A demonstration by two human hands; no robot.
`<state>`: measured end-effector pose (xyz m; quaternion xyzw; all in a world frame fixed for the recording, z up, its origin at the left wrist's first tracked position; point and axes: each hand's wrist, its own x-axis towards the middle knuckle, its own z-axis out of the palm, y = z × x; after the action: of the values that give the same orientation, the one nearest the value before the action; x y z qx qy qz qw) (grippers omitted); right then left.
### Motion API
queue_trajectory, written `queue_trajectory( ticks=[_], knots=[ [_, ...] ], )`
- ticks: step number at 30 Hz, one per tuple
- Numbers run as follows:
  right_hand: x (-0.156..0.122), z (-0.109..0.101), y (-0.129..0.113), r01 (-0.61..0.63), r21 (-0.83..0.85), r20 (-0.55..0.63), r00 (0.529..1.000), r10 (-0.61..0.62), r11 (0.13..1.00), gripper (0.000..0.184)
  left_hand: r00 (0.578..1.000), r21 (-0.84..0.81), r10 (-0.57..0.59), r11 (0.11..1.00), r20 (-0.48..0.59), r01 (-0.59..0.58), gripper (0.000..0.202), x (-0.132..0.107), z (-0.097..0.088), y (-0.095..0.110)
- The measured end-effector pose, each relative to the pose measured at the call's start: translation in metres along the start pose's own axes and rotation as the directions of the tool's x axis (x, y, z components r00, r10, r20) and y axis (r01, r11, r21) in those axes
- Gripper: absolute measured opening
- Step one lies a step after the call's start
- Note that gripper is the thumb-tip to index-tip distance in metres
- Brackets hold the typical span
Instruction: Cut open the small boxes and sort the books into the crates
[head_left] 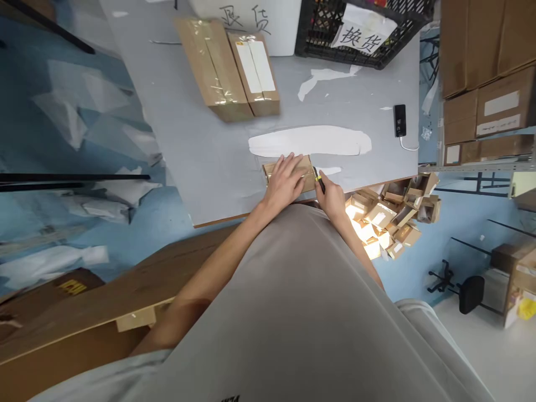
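Note:
A small taped cardboard box (pixel 309 166) lies at the table's near edge, close to my body. My left hand (pixel 286 177) rests flat on top of it with the fingers spread, covering much of its upper face. In my right hand (pixel 333 196) is a box cutter (pixel 320 180) with a black and yellow handle. Its tip meets the right end of the box. Just beyond the box, a long white patch (pixel 310 140) stretches across the grey tabletop (pixel 218 162).
Two taped cartons (pixel 218 67) stand at the back left, before a white bin (pixel 280 28) and a black crate (pixel 304 33). A phone (pixel 400 120) with a cable lies at the right. Opened boxes (pixel 381 215) are heaped below the right edge; a large carton (pixel 138 279) stands behind left.

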<state>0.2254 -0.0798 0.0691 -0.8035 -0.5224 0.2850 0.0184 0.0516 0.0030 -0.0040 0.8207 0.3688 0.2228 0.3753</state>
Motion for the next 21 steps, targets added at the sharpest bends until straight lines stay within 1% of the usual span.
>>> queue_trajectory(
  ticks=[3, 6, 9, 13, 16, 21],
  knots=[
    [0.0, -0.006, -0.013, -0.021, -0.085, 0.048, 0.999, 0.026, 0.996, 0.061, 1.0, -0.005, 0.02, 1.0, 0.009, -0.019, 0.038, -0.003, 0.003, -0.006],
    [-0.002, -0.012, -0.025, -0.065, -0.165, 0.076, 0.994, 0.078, 0.984, 0.061, 0.999, -0.012, 0.035, 0.999, 0.016, -0.035, 0.04, -0.004, 0.002, -0.01],
    [-0.002, -0.016, -0.036, -0.107, -0.227, 0.1, 0.986, 0.132, 0.968, 0.062, 0.999, -0.014, 0.04, 0.999, 0.031, -0.04, 0.042, -0.005, 0.002, -0.01],
    [0.001, -0.019, -0.049, -0.15, -0.269, 0.125, 0.974, 0.188, 0.951, 0.061, 0.998, -0.034, 0.05, 0.998, 0.048, -0.049, 0.045, -0.006, 0.004, -0.009],
    [0.0, -0.019, -0.054, -0.179, -0.276, 0.124, 0.968, 0.22, 0.944, 0.058, 0.998, -0.078, 0.053, 0.996, 0.037, -0.05, 0.051, -0.006, 0.007, -0.009],
    [-0.015, -0.017, -0.054, -0.22, -0.291, 0.118, 0.958, 0.263, 0.931, 0.049, 0.998, -0.126, 0.052, 0.991, 0.033, -0.047, 0.049, -0.006, 0.009, -0.01]
  ],
)
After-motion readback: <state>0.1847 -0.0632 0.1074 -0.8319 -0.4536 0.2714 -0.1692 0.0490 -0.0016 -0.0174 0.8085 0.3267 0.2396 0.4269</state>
